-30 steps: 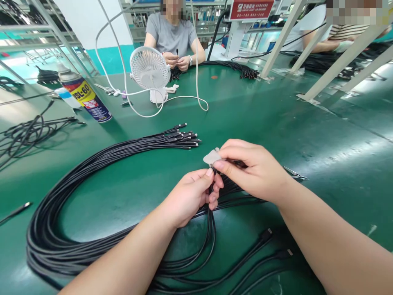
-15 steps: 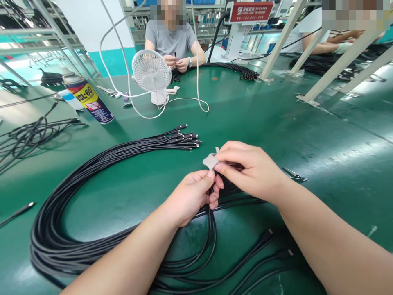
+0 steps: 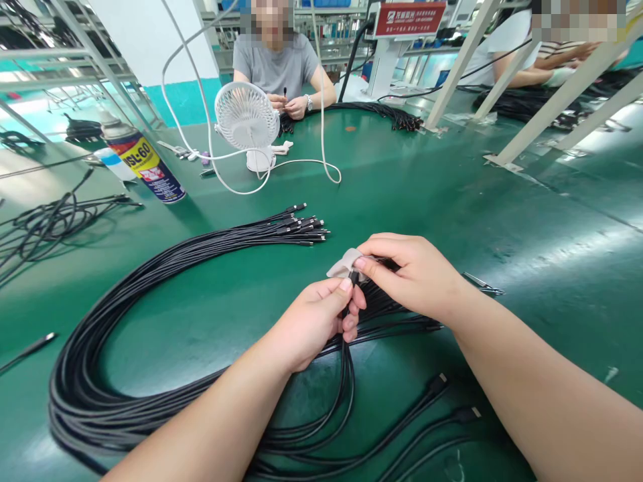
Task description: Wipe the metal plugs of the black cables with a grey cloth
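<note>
My left hand (image 3: pixel 329 308) is closed around a black cable, its dark connector (image 3: pixel 353 277) poking up past the thumb. Between the thumb and fingers of my right hand (image 3: pixel 409 271) is a small whitish cloth (image 3: pixel 345 263), which lies against the connector's tip. Cable strands (image 3: pixel 346 375) hang down below my left fist. A large looped bundle of black cables (image 3: pixel 151 281) curves around to the left, its plug ends (image 3: pixel 306 226) gathered beyond my hands. More cable lies behind and under my right hand, partly hidden.
A spray can (image 3: pixel 143 161) and a white fan (image 3: pixel 247 120) with a looping white cord stand across the green table (image 3: pixel 402 181). Metal tweezers (image 3: pixel 482 284) lie beyond my right wrist. Loose cables (image 3: pixel 55 221) are at left. A person (image 3: pixel 281 63) sits opposite; slanted posts (image 3: pixel 462 60) rise at right.
The cloth has shifted and folded back towards my right fingers, so the dark connector now shows above my left thumb. My left hand has stayed nearly in place.
</note>
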Available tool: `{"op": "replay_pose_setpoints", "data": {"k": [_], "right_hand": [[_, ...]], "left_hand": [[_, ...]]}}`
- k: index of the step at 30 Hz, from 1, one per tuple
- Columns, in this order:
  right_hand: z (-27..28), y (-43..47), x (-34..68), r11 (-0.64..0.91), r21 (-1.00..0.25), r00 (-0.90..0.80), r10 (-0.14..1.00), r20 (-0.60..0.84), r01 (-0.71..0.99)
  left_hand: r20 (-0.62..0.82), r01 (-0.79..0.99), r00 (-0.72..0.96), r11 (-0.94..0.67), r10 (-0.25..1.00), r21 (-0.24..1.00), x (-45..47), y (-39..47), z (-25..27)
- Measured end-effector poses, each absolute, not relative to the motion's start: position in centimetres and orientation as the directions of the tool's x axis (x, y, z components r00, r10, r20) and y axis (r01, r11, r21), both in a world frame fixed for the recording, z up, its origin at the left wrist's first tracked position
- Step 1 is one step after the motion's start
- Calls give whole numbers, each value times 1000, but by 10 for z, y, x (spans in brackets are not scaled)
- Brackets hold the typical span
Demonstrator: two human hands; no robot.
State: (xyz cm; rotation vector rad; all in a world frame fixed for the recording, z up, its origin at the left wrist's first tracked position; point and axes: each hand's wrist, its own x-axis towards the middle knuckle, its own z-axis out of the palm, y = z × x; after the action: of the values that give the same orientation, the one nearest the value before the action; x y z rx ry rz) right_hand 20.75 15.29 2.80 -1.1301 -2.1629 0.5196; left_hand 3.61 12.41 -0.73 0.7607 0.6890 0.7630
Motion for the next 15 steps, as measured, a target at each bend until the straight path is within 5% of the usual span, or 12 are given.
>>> {"op": "replay_pose_setpoints", "data": {"k": [10, 15], "right_hand": [[37, 149, 207, 431, -694, -214, 899, 381, 577], [37, 148, 209, 494, -627, 79, 745, 663, 602]], "left_hand": [[-265, -350, 554, 509, 790, 786, 35, 124, -6], [-280, -349, 554, 524, 784, 777, 35, 124, -5]]}}
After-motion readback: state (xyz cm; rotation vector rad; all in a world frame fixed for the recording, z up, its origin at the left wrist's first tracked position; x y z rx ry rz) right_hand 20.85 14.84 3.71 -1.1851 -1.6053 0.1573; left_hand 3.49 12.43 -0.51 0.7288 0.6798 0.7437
